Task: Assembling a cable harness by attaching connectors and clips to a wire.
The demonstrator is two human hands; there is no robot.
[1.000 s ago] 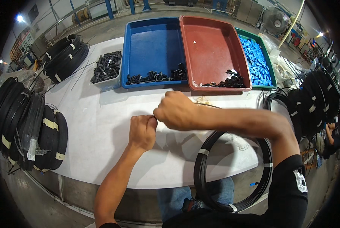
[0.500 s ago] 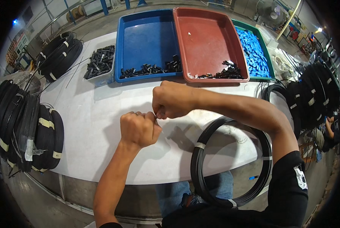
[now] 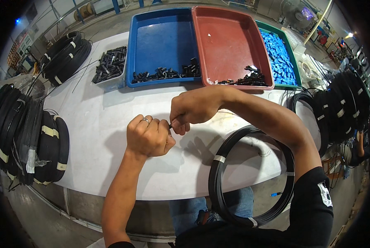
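Note:
My left hand [image 3: 148,136], with a ring on one finger, is closed in a fist above the middle of the white table. Just right of it and a little higher, my right hand [image 3: 196,110] is bent down in a pinch. A small black piece [image 3: 170,126] shows between the two hands; the fingers cover most of it, so its kind is unclear. Below my right forearm, a black cable coil [image 3: 216,177] bound with pale tape leans over the near table edge. A blue-tipped cable end [image 3: 277,194] hangs inside its ring.
Beyond my hands are a blue tray [image 3: 164,45] and a red tray [image 3: 230,41] with black parts, a green tray [image 3: 294,74] of blue pieces and a white bin [image 3: 118,82] of black parts. Cable coils stack at left [image 3: 48,153] and right [image 3: 342,103].
My hands have drawn slightly apart, the right shifting right and the left a little left. More of the small black piece shows between them.

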